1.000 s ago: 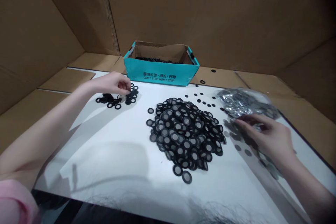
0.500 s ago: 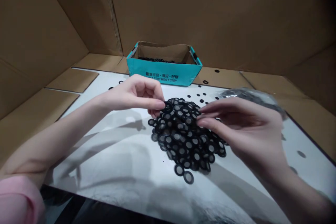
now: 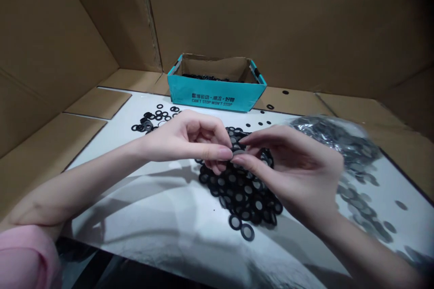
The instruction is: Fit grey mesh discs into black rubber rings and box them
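Observation:
My left hand (image 3: 206,142) and my right hand (image 3: 288,162) meet above a heap of black rings with grey centres (image 3: 239,196). Between their fingertips is a small grey disc (image 3: 240,151), seen nearly edge-on. My right thumb and forefinger pinch it. My left thumb and forefinger are closed at its other side, on what looks like a black ring, mostly hidden by the fingers. Loose black rings (image 3: 159,115) lie behind my left forearm. To the right of my right wrist, grey discs (image 3: 366,212) are scattered on the white tabletop (image 3: 162,221).
A turquoise box (image 3: 213,92) holding black pieces stands at the back. A clear plastic bag (image 3: 335,137) of grey discs lies at the right. Small black discs (image 3: 260,123) dot the table behind the heap. Cardboard walls (image 3: 271,22) enclose the back and sides.
My left hand has come right from the loose rings, and my right hand has come left from the grey discs by the bag. Their fingertips now meet over the heap.

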Motion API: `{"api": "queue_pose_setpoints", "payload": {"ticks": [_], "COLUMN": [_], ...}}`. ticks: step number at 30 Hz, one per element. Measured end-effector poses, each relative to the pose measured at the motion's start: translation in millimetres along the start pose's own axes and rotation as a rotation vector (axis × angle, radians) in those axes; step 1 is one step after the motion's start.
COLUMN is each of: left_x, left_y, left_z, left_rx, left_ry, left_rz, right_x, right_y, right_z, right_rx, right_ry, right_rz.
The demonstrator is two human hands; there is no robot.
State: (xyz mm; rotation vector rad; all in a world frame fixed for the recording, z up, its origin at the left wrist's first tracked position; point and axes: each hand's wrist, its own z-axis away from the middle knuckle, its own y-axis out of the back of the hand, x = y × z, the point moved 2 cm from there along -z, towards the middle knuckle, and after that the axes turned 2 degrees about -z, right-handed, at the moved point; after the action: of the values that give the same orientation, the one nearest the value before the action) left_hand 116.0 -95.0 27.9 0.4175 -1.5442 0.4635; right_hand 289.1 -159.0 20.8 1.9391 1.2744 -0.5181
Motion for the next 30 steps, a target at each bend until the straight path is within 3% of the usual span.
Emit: {"api": "queue_pose_setpoints", "payload": {"ticks": [9,17,22,30], "left_x": [1.8,-1.3,1.8,10.6], "left_y": [-3.9,-7.5,-8.2,-5.6], "left_z": [-1.0,0.0,0.6,5.9], "left_rx": [0.042,0.104,0.140,0.052], "left_ry": [0.007,-0.009,-0.108,-0.202], "left_rz": [-0.106,-0.199,-0.415,-0.628], "right_x": [-3.0,6.3,9.2,11.1], "right_y": [-3.0,-7.8,-9.4,-2.8], "right_z": [-0.9,1.1,3.0,-0.2], "right_rx": [-0.155,-0.289,-0.288,-0.404], "right_ry": [0.209,0.126,0.023,0.055], "right_rz": [0.244,0.108,0.035,-0.143]}}
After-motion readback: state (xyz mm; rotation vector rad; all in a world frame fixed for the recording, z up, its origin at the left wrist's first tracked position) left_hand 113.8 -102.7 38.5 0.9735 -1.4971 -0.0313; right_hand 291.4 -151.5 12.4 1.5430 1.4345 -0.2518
